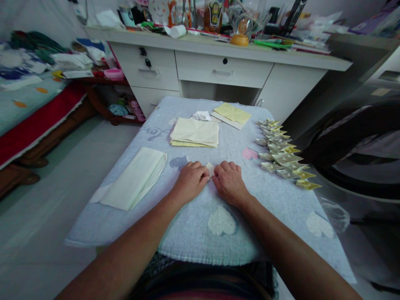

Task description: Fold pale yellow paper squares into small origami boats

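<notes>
Both hands meet at the middle of the cloth-covered table [187,225]. Between them shows a small folded piece of cream paper [210,168], mostly hidden by fingers. My left hand [192,180] pinches its left side with curled fingers. On the other side, my right hand [229,180] is closed on the same paper. Just beyond lies a stack of creased cream paper squares [195,131]. Left of my forearm rests a longer folded pile of pale paper [134,179]. Rows of small folded paper boats [284,154] stand to the right.
Yellow and white sheets [233,113] lie at the table's back, near a crumpled white paper [201,116]. Behind stands a white desk [225,66] crowded with bottles and jars. A bed [34,104] is at left; a front-loading washing machine [362,146] is at right.
</notes>
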### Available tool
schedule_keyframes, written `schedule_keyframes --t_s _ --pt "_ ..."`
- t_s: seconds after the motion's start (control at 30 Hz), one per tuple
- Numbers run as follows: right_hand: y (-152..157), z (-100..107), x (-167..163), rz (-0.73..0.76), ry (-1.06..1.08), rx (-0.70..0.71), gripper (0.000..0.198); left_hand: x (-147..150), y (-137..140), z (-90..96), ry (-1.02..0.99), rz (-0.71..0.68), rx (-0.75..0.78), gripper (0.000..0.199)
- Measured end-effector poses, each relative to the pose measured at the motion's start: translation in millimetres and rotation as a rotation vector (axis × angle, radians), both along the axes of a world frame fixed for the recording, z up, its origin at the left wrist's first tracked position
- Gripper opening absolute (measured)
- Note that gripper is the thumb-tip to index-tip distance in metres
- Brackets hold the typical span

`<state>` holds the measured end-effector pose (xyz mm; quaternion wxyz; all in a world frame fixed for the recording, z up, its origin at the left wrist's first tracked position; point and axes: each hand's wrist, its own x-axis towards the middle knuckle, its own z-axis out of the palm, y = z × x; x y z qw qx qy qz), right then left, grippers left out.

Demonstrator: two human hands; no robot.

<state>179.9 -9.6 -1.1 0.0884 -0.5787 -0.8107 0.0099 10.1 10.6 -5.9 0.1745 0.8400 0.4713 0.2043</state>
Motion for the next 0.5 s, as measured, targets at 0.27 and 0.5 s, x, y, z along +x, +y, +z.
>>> schedule_keyframes --t_s 0.27,0.5 --pt "-2 1 -4 -0.04 -0.005 0.005 0.02 -1 -7 1.4 0.131 0.177 -0.027 0.007" --pt "-4 5 -9 -0.091 0.026 -0.037 0.042 -15 -10 7.4 0.198 0.227 -0.081 0.012"
